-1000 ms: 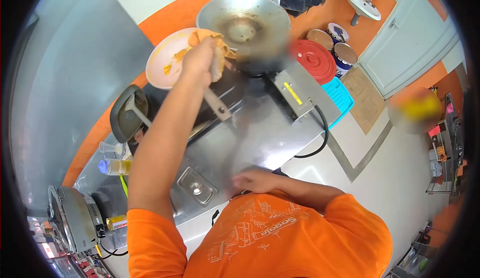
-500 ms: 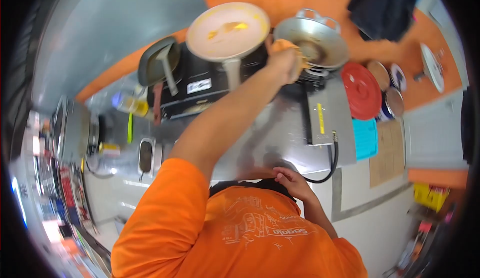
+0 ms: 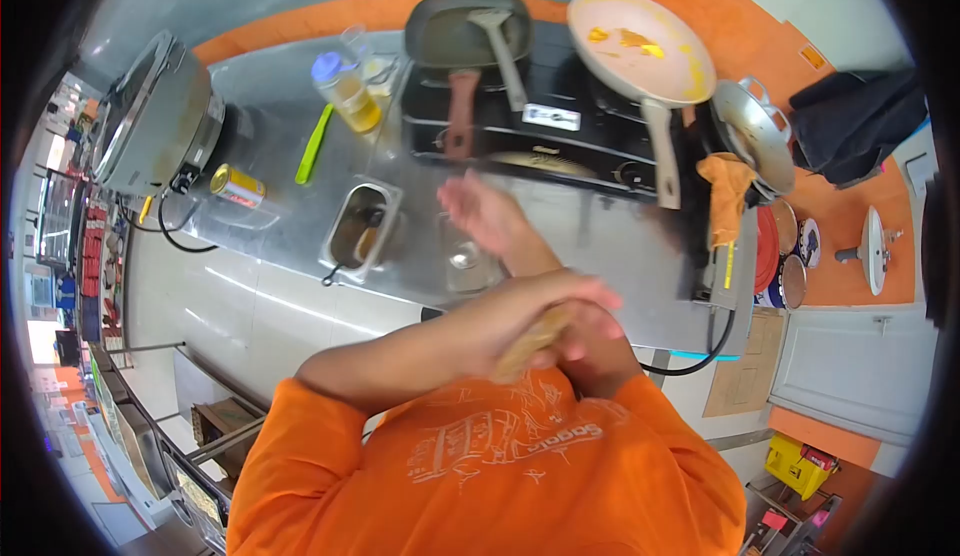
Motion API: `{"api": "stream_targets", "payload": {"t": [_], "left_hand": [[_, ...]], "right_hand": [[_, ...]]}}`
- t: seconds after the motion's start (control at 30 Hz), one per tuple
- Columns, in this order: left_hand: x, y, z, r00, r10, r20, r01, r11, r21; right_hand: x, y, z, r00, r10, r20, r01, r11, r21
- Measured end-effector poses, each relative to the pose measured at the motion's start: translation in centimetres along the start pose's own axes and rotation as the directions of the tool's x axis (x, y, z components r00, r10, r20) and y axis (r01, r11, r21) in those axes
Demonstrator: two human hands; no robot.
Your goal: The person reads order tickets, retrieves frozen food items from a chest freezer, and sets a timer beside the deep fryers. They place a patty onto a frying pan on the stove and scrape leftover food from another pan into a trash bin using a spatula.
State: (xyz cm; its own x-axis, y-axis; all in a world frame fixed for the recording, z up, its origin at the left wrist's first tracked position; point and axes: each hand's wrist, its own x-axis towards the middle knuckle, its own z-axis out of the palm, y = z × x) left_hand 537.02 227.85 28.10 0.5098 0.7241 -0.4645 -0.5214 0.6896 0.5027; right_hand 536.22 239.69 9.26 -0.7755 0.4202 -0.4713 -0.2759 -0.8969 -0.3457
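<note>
Clutching tan, blurred oblong item (image 3: 533,343) in left hand (image 3: 578,318); right hand (image 3: 485,214) unclenched, fingers extended.

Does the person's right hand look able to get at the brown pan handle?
Probably yes: the right hand is open near the brown pan handle, with nothing visible between them. The left hand overlaps the right forearm in view, which might hinder it slightly.

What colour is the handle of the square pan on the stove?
Reddish brown; the pan handle shows best in the head view.
</note>
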Motion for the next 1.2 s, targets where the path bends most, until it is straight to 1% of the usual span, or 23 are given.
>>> {"api": "stream_targets", "payload": {"t": [0.03,0.1,0.17,0.23,0.27,0.33,0.37,0.4,0.43,0.47,0.5,0.57,0.63,0.7,0.73,0.83,0.9,0.93,1.0,1.03,1.1,1.13,1.2], "left_hand": [[-3.6,-0.6,-2.6,0.998,0.064,-0.017,-0.063,0.998,0.009],[-10.4,-1.5,-7.5,0.982,0.108,-0.154,-0.115,0.993,-0.037],[-16.7,-4.0,-12.5,0.936,0.155,-0.316,-0.207,0.969,-0.138],[-22.0,-6.0,-16.5,0.877,0.24,-0.415,-0.346,0.917,-0.2],[-24.2,-6.9,-18.2,0.884,0.226,-0.409,-0.339,0.912,-0.23],[-27.3,-7.9,-21.0,0.745,0.239,-0.623,-0.467,0.853,-0.232],[-28.4,-8.2,-21.9,0.756,0.234,-0.612,-0.459,0.855,-0.241],[-29.2,-8.4,-22.7,0.698,0.191,-0.691,-0.486,0.834,-0.261],[-29.6,-8.4,-23.5,0.634,0.142,-0.76,-0.515,0.81,-0.278],[-30.0,-8.4,-24.2,0.624,0.122,-0.772,-0.504,0.818,-0.277],[-30.3,-8.6,-24.8,0.638,0.113,-0.762,-0.502,0.811,-0.3],[-30.4,-8.6,-26.3,0.625,0.093,-0.775,-0.507,0.803,-0.314],[-30.3,-9.5,-27.7,0.651,0.111,-0.751,-0.518,0.787,-0.333],[-30.2,-11.1,-28.9,0.666,0.165,-0.727,-0.546,0.772,-0.325],[-30.1,-11.7,-29.2,0.673,0.136,-0.727,-0.545,0.756,-0.363],[-29.6,-13.6,-29.6,0.688,0.184,-0.702,-0.572,0.732,-0.37],[-28.9,-14.6,-29.9,0.665,0.278,-0.694,-0.557,0.803,-0.213],[-29.0,-14.5,-30.0,0.705,0.275,-0.653,-0.558,0.784,-0.272],[-28.3,-13.5,-29.1,0.692,0.325,-0.645,-0.579,0.783,-0.226],[-27.6,-12.7,-28.7,0.674,0.39,-0.628,-0.6,0.784,-0.158],[-26.3,-10.5,-27.8,0.673,0.446,-0.59,-0.608,0.788,-0.098],[-25.6,-8.5,-26.9,0.623,0.548,-0.558,-0.617,0.783,0.08],[-23.5,-4.3,-25.6,0.52,0.725,-0.452,-0.583,0.688,0.432]], "right_hand": [[4.1,0.1,1.0,0.997,0.057,-0.042,-0.052,0.992,0.116],[10.9,0.1,0.1,0.989,0.113,0.091,-0.142,0.893,0.428],[13.6,0.1,-1.2,0.993,0.079,0.09,-0.12,0.634,0.764],[13.9,-0.4,-1.6,0.996,0.037,0.087,-0.092,0.581,0.808],[14.2,-0.7,-1.5,0.998,0.047,-0.048,0.004,0.673,0.739],[14.7,-0.5,0.2,0.934,-0.024,-0.357,0.207,0.85,0.484],[14.6,0.3,1.3,0.928,-0.034,-0.37,0.222,0.849,0.479],[14.3,1.3,2.2,0.84,-0.19,-0.508,0.294,0.947,0.131],[13.9,2.2,3.0,0.727,-0.377,-0.574,0.29,0.926,-0.24],[13.3,3.1,3.7,0.616,-0.526,-0.586,0.26,0.838,-0.48],[13.2,3.4,3.4,0.605,-0.534,-0.59,0.248,0.831,-0.497],[13.1,3.9,2.8,0.559,-0.713,-0.424,0.089,0.56,-0.824],[12.4,3.4,2.1,0.586,-0.699,-0.41,0.038,0.529,-0.848],[12.4,2.7,1.2,0.64,-0.646,-0.415,0.164,0.643,-0.748],[11.9,2.7,1.2,0.644,-0.634,-0.428,0.122,0.637,-0.761],[10.5,3.3,2.5,0.636,-0.632,-0.443,0.061,0.613,-0.787],[8.6,4.2,2.8,0.653,-0.654,-0.381,-0.017,0.49,-0.871],[7.7,4.8,2.5,0.653,-0.677,-0.339,-0.031,0.424,-0.905],[5.2,6.5,2.2,0.691,-0.718,-0.084,-0.039,0.079,-0.996],[3.8,7.6,3.1,0.69,-0.72,-0.077,-0.036,0.072,-0.997],[0.8,9.4,5.7,0.683,-0.709,0.179,-0.139,-0.366,-0.92],[-0.2,8.5,6.4,0.665,-0.72,0.196,-0.126,-0.367,-0.922],[-1.6,5.3,7.3,0.438,-0.789,0.432,0.097,-0.436,-0.895]]}}
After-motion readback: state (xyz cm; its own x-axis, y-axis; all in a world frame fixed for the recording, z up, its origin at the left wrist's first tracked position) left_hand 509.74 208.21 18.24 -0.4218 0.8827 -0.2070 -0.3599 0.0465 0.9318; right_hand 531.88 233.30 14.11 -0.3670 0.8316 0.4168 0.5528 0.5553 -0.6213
